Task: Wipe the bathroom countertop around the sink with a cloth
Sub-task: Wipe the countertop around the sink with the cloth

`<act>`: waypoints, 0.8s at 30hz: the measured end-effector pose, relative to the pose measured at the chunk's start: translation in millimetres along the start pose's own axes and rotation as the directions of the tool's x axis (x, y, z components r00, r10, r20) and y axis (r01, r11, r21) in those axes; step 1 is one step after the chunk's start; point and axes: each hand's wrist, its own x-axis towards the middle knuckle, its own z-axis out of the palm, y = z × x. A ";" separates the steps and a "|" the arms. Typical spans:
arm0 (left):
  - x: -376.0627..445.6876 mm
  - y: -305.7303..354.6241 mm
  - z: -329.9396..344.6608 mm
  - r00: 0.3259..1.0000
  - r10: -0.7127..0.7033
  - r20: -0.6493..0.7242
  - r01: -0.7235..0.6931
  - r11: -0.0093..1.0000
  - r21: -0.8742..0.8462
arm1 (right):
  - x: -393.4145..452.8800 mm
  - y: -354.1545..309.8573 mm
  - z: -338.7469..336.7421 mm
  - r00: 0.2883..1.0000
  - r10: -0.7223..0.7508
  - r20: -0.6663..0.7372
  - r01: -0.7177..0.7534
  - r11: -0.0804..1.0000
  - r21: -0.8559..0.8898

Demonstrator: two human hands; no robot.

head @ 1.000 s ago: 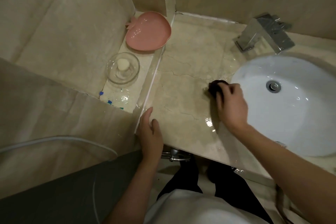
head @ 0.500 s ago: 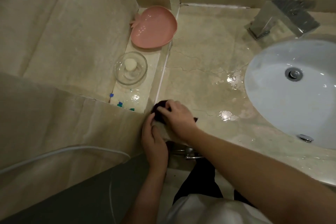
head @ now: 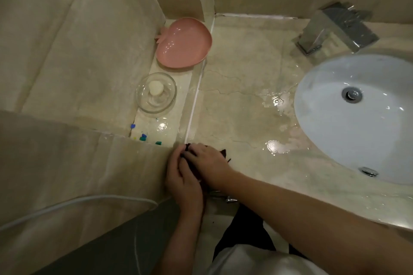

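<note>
Since a second ago the dark cloth [head: 224,152] has been carried away from the rim of the sink [head: 357,116] to the front left corner of the worktop [head: 241,87], and the left hand [head: 182,182] has been brought against it. The cloth is now mostly hidden; only dark edges are seen at the worktop's front edge, well left of the sink. It is covered by the right hand [head: 206,162], whose fingers [head: 192,152] are curled down onto it. The left hand's fingers are laid against the cloth from the left; whether they are closed on it cannot be told. Wet patches [head: 277,146] are seen between the cloth and the sink. Behind the sink a chrome tap [head: 335,29] is mounted. Far left of the sink, on a ledge, a glass dish [head: 156,96] and a pink dish [head: 184,43] are set.
</note>
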 end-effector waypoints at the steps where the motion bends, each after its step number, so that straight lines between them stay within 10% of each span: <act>1: 0.3 -1.0 -1.4 1.000 0.001 -0.008 -0.001 1.000 0.013 | -4.0 -2.8 8.2 1.000 -0.013 0.019 0.013 1.000 0.022; 6: 5.1 -15.8 1.5 0.990 0.066 0.122 -0.078 0.992 0.098 | 4.0 33.1 -12.6 0.979 0.099 -0.178 -0.106 0.994 -0.029; 18: -30.6 -7.9 70.3 0.877 0.147 0.457 -0.261 0.945 0.198 | -115.6 150.4 -120.6 0.654 0.619 -0.434 -0.670 0.741 0.047; 24: -25.8 -11.2 69.1 0.827 0.016 0.561 -0.226 0.925 0.307 | -120.9 51.0 -57.0 0.900 0.282 -0.333 -0.324 0.943 -0.079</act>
